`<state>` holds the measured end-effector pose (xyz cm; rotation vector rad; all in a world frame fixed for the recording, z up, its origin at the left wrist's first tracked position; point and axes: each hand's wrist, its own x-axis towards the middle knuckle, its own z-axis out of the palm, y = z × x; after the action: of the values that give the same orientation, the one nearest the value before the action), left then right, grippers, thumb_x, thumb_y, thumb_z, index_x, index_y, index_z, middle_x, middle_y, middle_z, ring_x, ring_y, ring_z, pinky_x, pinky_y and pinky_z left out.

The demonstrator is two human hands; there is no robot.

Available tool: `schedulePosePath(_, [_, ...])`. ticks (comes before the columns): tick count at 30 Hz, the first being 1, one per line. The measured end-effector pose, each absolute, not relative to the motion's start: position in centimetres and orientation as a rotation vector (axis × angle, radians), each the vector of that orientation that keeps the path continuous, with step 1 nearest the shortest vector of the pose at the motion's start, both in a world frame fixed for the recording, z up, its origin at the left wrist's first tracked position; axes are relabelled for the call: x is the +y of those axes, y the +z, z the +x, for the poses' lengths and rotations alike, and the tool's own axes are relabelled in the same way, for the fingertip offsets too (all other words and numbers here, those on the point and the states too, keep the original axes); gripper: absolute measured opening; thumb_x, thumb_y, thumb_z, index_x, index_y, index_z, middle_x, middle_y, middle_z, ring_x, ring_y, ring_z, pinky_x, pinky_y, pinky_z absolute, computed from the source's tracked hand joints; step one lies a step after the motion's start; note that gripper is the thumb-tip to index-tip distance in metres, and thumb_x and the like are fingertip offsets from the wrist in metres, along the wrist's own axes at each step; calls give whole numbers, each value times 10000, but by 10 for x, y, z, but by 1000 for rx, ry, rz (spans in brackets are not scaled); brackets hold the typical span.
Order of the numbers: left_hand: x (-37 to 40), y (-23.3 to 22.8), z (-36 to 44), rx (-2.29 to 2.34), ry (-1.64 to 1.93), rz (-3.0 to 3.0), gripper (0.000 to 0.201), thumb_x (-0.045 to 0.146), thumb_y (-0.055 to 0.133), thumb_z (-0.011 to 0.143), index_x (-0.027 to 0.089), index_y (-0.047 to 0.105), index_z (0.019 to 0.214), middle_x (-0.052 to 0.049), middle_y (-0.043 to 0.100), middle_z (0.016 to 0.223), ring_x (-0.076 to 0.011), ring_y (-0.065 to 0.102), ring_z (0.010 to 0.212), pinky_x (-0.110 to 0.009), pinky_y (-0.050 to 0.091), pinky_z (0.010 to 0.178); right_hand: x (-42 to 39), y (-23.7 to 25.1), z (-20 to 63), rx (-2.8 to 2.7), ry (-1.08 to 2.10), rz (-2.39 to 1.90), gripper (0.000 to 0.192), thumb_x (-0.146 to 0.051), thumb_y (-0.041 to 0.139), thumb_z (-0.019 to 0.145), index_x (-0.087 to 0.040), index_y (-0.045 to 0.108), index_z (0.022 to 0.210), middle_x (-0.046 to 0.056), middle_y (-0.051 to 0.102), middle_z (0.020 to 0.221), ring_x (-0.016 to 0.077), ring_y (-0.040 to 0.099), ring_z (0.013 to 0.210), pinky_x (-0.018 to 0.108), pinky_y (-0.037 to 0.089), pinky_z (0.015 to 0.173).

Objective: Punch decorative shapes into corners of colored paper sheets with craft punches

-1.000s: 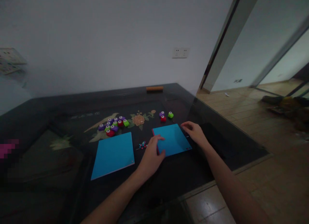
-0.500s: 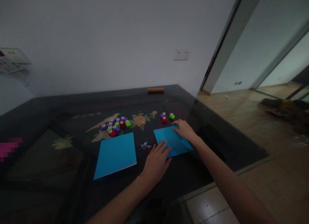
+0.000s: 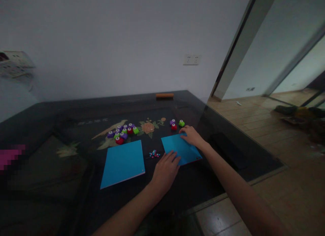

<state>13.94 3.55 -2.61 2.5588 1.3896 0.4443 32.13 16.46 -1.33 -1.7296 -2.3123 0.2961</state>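
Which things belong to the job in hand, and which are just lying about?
Apparently in use:
right-side flat blue square, left hand and right hand on it

Seemingly lying about:
left-side flat blue square
red, purple and green eye-topped toys
blue and pink cluster
brown cylinder
long black object

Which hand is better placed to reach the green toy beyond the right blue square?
Right, probably. The right hand is at the far edge of the right blue square, close to the green toy; the left hand is at the square's near-left side, farther away.
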Motion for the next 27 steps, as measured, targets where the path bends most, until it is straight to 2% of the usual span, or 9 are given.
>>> schedulePosePath(11, [36,-28,140,1397,428,2616,336,169,571,840,176,588,1176,-94,580,1285,-245,498,1219,-434,396,1041,168,-22,324,-2289,257,-1719,183,-198,628,772,-198,638,954,93,543,1013,242,482,979,356,375,846])
schedulePosePath(27, [44,-39,146,1389,570,2634,287,197,555,855,191,598,1138,-86,594,1263,-234,512,1200,-419,406,1031,175,-31,331,-2186,259,-1692,195,-168,619,767,-179,653,958,100,557,1025,242,492,1012,353,372,893])
